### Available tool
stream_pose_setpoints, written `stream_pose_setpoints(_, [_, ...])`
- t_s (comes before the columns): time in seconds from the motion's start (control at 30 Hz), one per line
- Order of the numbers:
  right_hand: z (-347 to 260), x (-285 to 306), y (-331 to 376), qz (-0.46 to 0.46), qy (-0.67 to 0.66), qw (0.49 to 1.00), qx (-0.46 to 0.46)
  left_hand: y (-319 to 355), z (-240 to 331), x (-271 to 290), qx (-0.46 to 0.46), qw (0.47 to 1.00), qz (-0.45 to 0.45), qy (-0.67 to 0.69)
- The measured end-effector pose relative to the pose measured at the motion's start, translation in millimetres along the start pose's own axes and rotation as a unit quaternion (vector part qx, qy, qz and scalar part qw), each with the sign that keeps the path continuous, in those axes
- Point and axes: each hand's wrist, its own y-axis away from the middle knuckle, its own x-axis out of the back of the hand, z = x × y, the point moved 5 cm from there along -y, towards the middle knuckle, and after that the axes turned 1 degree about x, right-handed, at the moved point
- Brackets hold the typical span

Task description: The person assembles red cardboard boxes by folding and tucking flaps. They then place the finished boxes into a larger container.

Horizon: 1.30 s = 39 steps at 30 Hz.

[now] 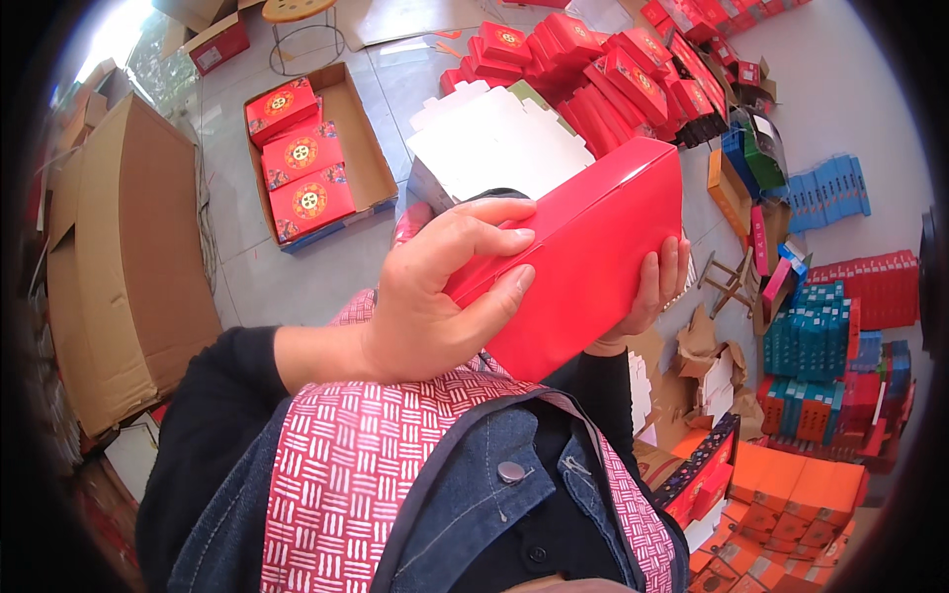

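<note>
Red-and-white cloth apron [341, 465] lies nearest; left hand [435, 282], fingers slightly parted, seemingly closes oblong red cardboard box [593, 272]; right hand [649, 292], fingers curled, supports its edge; next needs pressing.

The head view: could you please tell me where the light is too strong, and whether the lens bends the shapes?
In the head view, the bright patch at top left is washed out; in the same head view, edges of the tall cardboard carton curve, and the corners fall to black; also in the head view, the red box and left hand look reasonably sharp.
</note>
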Motion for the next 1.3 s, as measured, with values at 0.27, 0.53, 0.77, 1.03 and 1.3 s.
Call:
stream_pose_setpoints(0.27, [1, -1, 1, -0.004, -0.002, 1.000, -0.005, -2, -3, -2, -0.006, 1.000, 0.019, 0.001])
stream_pose_setpoints(0.53, [2, -8, 6, -0.015, -0.023, 1.000, -0.015, 1, -18, -3, 0.069, 0.994, 0.035, 0.072])
stream_pose_setpoints(0.77, [-3, -19, -3, -0.117, -0.073, 0.989, -0.047, -15, -35, 11, 0.139, 0.988, -0.043, 0.058])
stream_pose_setpoints(1.03, [-10, -42, 0, -0.238, -0.280, 0.913, -0.180, -40, -53, 44, 0.233, 0.898, -0.276, 0.251])
stream_pose_setpoints(1.3, [-20, -53, 61, -0.357, -0.548, 0.537, -0.533, -53, -50, 29, 0.275, 0.904, -0.274, 0.177])
